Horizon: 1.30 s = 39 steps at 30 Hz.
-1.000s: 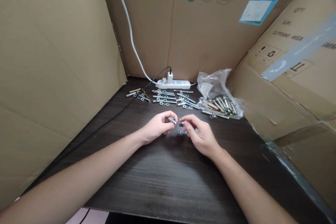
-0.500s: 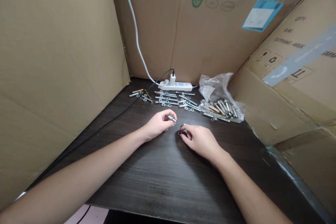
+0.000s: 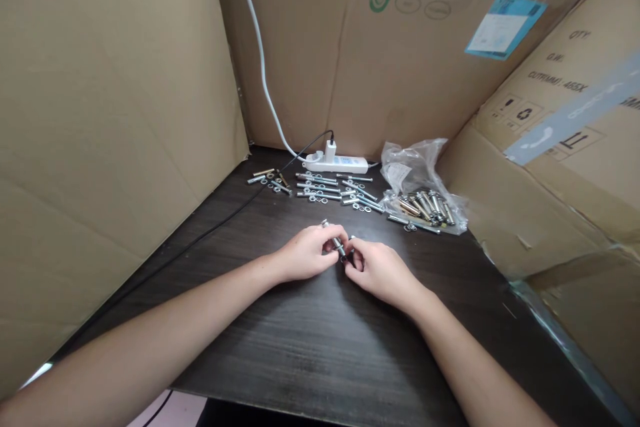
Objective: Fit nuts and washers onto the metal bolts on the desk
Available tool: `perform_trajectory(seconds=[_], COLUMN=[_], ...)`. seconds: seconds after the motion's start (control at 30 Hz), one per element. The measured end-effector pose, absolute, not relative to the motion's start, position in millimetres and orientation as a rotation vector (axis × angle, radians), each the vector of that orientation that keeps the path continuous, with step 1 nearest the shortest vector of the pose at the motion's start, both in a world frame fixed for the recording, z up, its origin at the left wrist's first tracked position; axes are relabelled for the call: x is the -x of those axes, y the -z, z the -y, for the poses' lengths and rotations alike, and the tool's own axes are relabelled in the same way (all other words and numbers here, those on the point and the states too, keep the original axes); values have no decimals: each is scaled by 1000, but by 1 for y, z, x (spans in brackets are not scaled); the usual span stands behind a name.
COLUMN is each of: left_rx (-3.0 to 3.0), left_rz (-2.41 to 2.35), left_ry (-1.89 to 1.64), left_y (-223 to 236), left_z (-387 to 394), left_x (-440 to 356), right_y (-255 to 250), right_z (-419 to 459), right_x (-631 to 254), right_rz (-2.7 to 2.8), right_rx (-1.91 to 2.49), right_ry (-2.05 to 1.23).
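Observation:
My left hand (image 3: 311, 251) is closed around a silver expansion bolt (image 3: 339, 246), tilted with its lower end toward the right. My right hand (image 3: 376, 268) pinches a small washer (image 3: 343, 259) right at that end of the bolt. The fingertips of both hands nearly meet, and whether the washer sits around the bolt is too small to tell. Beyond my hands, several bolts (image 3: 319, 195) lie in rows with loose nuts and washers (image 3: 361, 208) beside them. A separate group of bolt parts (image 3: 281, 187) lies to the left.
A clear plastic bag (image 3: 414, 159) holding several assembled bolts (image 3: 434, 205) lies at the back right. A white power strip (image 3: 345, 163) with a plugged-in charger stands behind the rows. A black cable (image 3: 220, 221) crosses the dark table (image 3: 300, 340) on the left. Cardboard boxes (image 3: 300, 47) wall three sides.
My left hand has moved right and slightly down, bringing the bolt to my right hand's fingertips and turning it to show more of its length. My right hand has barely moved.

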<state>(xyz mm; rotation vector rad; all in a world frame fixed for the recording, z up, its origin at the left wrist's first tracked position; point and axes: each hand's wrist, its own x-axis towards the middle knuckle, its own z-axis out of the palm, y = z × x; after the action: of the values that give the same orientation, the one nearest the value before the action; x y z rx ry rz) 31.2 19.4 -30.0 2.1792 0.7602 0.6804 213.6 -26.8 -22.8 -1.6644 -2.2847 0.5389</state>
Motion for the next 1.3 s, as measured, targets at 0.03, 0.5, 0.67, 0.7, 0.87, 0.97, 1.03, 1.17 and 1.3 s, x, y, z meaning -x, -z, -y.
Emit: perform_trajectory(seconds=[0.03, 0.5, 0.67, 0.7, 0.87, 0.97, 1.03, 1.17, 1.3], left_rx=[-2229, -2573, -2497, -2483, -2449, -2468, -2495, -2546, -2559], left_rz=[-756, -793, -804, -801, -801, -809, -802, -757, -782], left_ry=[-688, -644, -671, -672, -677, -658, -643, -615, -628], left_y=[28, 14, 18, 18, 20, 19, 17, 16, 16], left_z=[-18, -15, -16, -16, -16, -16, -16, -16, -16], left_x=[-30, -24, -25, -25, -25, -24, -24, -23, -23], right_y=[23, 22, 22, 22, 17, 14, 13, 11, 12], right_z=[27, 29, 28, 28, 28, 28, 28, 29, 28], right_x=[-213, -211, -213, -214, -219, -219, -219, -216, -216], right_rz=[2280, 2285, 2306, 2306, 2325, 2338, 2340, 2342, 2331], right_rx=[1665, 1661, 1656, 1649, 1618, 1637, 1650, 1725, 1752], right_ry=[-554, -605, -620, -626, -643, -627, -616, -599, -603])
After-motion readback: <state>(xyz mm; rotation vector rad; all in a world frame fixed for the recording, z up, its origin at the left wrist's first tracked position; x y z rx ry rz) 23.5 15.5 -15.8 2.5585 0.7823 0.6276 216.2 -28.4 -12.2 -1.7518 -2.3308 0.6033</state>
